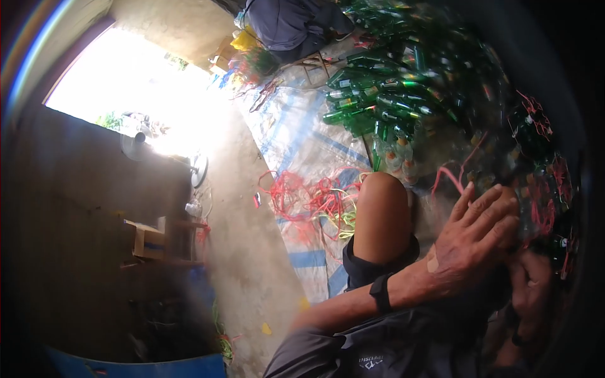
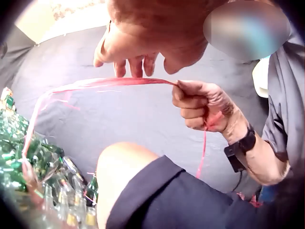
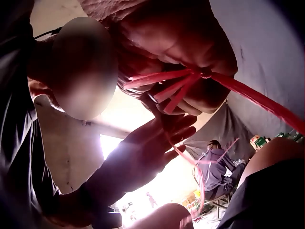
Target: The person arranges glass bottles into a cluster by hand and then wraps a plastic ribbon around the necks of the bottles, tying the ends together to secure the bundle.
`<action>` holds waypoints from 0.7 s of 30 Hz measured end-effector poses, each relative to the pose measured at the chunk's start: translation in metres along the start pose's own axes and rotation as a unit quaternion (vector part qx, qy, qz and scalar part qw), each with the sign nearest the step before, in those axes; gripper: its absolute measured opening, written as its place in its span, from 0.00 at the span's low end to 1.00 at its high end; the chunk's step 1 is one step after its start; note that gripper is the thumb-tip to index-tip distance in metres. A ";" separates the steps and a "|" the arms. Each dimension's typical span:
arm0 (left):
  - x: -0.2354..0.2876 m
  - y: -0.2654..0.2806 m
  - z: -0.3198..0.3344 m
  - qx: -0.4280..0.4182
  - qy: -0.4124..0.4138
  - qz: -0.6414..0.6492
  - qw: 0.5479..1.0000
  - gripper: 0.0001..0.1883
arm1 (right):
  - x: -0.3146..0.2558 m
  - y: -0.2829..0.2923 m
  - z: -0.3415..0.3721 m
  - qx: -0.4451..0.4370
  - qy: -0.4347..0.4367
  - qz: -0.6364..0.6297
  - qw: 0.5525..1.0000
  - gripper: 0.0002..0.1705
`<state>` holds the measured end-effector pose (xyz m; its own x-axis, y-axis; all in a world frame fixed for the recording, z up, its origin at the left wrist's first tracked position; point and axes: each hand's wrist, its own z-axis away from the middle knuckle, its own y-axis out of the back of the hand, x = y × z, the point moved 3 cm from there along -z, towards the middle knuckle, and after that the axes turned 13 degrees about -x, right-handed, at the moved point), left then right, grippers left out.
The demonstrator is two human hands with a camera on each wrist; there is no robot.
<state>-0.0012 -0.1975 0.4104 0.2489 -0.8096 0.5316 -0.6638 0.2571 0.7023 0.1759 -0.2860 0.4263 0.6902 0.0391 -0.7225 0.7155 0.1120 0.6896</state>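
My right hand has its fingers curled round a length of pink plastic twine. In the right wrist view the twine is knotted at this hand, and several loose ends fan out from the knot. From the grip the twine runs sideways, then droops toward glass bottles in the left wrist view. My left hand has its fingers extended, fingertips close to the twine. In the right wrist view the left hand shows spread fingers, a strand hanging past them. In the head view it partly hides the right hand.
A large pile of green bottles lies ahead, with clear bottles at its near edge. Tangled red and yellow twine lies on a white-and-blue sheet. Another person sits beyond. A cardboard box stands at the left.
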 end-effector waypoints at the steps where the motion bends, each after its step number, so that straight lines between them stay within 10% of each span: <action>1: 0.000 -0.004 0.001 0.005 -0.005 0.008 1.000 0.27 | 0.002 -0.003 -0.002 0.000 0.003 0.001 1.000 0.07; 5: 0.002 -0.011 0.002 -0.012 -0.024 0.081 0.996 0.22 | 0.006 -0.006 -0.011 0.005 0.038 0.018 0.999 0.06; 11: -0.020 -0.041 0.017 -0.230 0.170 0.212 0.935 0.09 | 0.005 -0.007 -0.028 -0.013 0.107 0.013 0.994 0.05; 12: -0.017 -0.030 0.013 -0.209 0.088 0.148 0.963 0.07 | 0.012 -0.009 -0.031 -0.018 0.132 0.003 0.991 0.04; 18: -0.044 -0.021 0.005 -0.255 0.100 0.211 0.938 0.09 | 0.030 0.016 -0.038 -0.006 0.042 -0.073 0.996 0.04; 21: -0.063 -0.010 -0.011 -0.243 0.246 0.329 0.879 0.14 | 0.060 0.027 -0.047 0.018 0.002 -0.099 0.995 0.08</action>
<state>-0.0031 -0.1431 0.3750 0.2777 -0.1070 0.9547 -0.4280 0.8759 0.2226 0.2318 -0.2341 0.3991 0.5354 0.0230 -0.8443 0.8406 0.0824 0.5353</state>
